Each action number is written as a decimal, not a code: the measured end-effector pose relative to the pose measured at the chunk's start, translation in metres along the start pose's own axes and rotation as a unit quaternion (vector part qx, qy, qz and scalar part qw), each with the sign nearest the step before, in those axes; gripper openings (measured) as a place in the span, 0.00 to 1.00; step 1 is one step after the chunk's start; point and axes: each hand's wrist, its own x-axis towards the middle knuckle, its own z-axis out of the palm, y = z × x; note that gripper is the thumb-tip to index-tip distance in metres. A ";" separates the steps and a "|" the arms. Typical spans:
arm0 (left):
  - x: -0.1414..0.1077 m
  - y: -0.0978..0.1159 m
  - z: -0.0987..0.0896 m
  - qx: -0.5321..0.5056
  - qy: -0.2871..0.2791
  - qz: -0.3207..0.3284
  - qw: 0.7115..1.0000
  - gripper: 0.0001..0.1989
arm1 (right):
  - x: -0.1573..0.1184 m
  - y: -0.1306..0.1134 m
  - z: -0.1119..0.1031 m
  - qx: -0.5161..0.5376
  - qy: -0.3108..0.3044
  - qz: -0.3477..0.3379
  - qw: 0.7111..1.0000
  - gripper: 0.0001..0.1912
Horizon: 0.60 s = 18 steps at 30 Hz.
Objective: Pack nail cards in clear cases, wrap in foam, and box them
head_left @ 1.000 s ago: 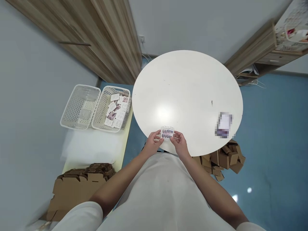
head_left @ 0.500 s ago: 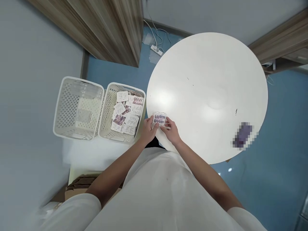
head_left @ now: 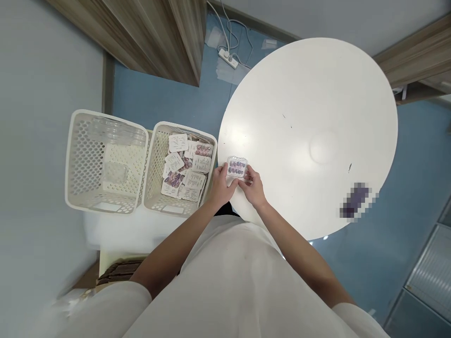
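A small clear case point(head_left: 237, 167) with two rows of purple and pink pieces is held between my hands at the left edge of the round white table point(head_left: 303, 94). My left hand point(head_left: 222, 185) grips its left side and lower corner. On the right side, the fingers of my right hand point(head_left: 252, 187) are bent against the case. Both thumbs are by its lower edge. Left of my left hand, a white basket point(head_left: 180, 210) holds many white cards and several sets of pink and purple pieces.
A second white basket point(head_left: 84, 164) at the far left contains stacked clear plastic cases point(head_left: 118, 131). A blurred purple item point(head_left: 355, 199) lies near the table's right edge. A power strip point(head_left: 228, 59) with cables is on the blue floor.
The view has shifted slightly, so baskets and table appear displaced. The case sits a little further up between my hands, with more of its lower edge uncovered by my thumbs.
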 end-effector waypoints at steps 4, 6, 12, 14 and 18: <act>-0.001 0.002 -0.001 -0.007 -0.009 -0.009 1.000 0.32 | 0.001 0.003 0.000 -0.007 -0.001 -0.003 1.000 0.37; -0.002 0.004 -0.002 -0.006 -0.014 -0.016 1.000 0.32 | 0.001 0.004 0.001 -0.010 -0.002 -0.006 1.000 0.38; -0.004 0.005 -0.001 -0.003 -0.011 -0.020 1.000 0.33 | 0.001 0.003 0.002 -0.008 0.000 -0.003 1.000 0.39; -0.005 0.004 0.000 -0.001 -0.008 -0.022 1.000 0.35 | -0.001 0.001 0.001 0.000 0.001 0.002 1.000 0.40; -0.010 -0.002 0.006 0.002 0.009 -0.021 1.000 0.37 | -0.011 0.001 -0.006 0.015 -0.006 0.022 1.000 0.42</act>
